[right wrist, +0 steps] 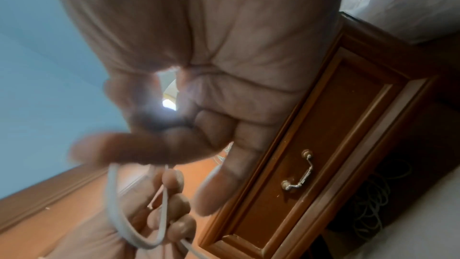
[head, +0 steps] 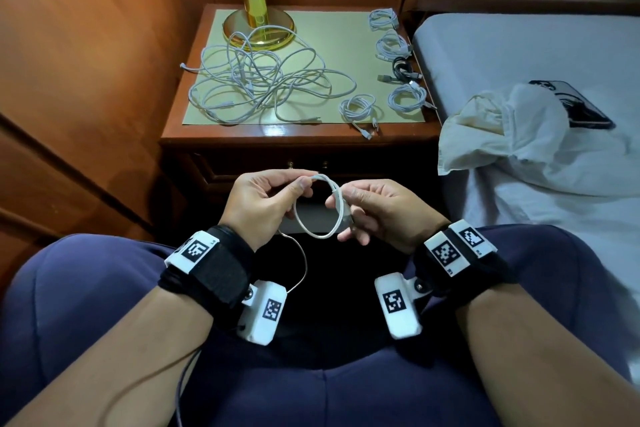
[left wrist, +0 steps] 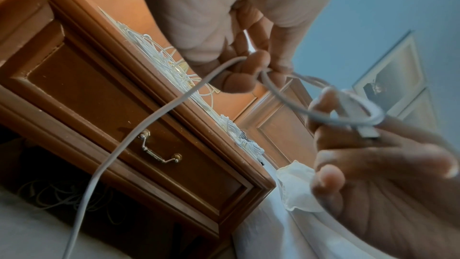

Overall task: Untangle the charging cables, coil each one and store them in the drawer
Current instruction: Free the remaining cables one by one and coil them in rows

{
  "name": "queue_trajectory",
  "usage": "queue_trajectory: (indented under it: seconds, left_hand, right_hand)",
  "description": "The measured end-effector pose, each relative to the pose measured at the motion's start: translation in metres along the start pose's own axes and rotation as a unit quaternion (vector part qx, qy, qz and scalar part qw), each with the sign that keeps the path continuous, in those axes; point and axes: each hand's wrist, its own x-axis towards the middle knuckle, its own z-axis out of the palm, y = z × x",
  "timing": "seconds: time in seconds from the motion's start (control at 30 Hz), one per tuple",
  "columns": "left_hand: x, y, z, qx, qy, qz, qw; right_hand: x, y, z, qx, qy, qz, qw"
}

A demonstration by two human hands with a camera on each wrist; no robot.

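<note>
**First loop of the white cable was up between the hands, tail still hanging left**

While the white cable (head: 320,208) was held up over my lap, it had just one loop in it, standing roughly upright between the two hands, in front of the closed drawer (left wrist: 139,131). The relation that mattered: the plug end (head: 346,215) sat on the right side of the loop, lying along the right hand's fingers with its long axis running down and toward me, and the loose tail dropped off the left side, under the left wrist and out of view below.

The right hand (head: 377,215) was pinching the plug end and the loop against it, thumb on top, other fingers loosely curled. The left hand (head: 263,201) was pinching the top of the loop between thumb and fingertips. So my guess was the left hand, being nearer the slack, would feed the next turn while the right kept the loop anchored.

Further out, on the nightstand (head: 298,140), the tangled pile of cables (head: 263,87) still lay near the brass lamp base (head: 258,28), and several coiled cables (head: 401,73) sat in a row along the right edge, one black among them. None were in the drawer as far as I could see. On the bed (head: 519,45) to the right were a crumpled cloth (head: 502,135) and a phone (head: 571,104).
</note>
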Motion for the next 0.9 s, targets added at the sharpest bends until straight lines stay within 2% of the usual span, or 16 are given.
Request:
queue_trajectory:
  seconds: [0.17,0.33,0.67,0.8,0.9]
  left_hand:
    - [0.000,0.001,0.000,0.009,-0.017,0.010,1.000]
    - [0.007,0.000,-0.009,0.004,-0.014,0.022,1.000]
    - [0.015,0.003,-0.021,0.109,-0.077,0.016,0.991]
    - [0.020,0.003,-0.023,0.146,-0.031,0.030,0.988]
    - [0.019,0.002,-0.023,0.136,-0.012,0.031,0.990]
  right_hand:
    - [0.004,0.004,-0.001,-0.008,0.006,-0.018,1.000]
    - [0.011,0.007,-0.006,-0.049,0.060,-0.029,0.997]
    - [0.008,0.000,-0.015,-0.122,0.112,-0.025,0.986]
    - [0.010,0.001,-0.018,-0.079,0.111,-0.043,0.990]
    - [0.012,0.003,-0.018,-0.051,0.105,-0.043,0.992]
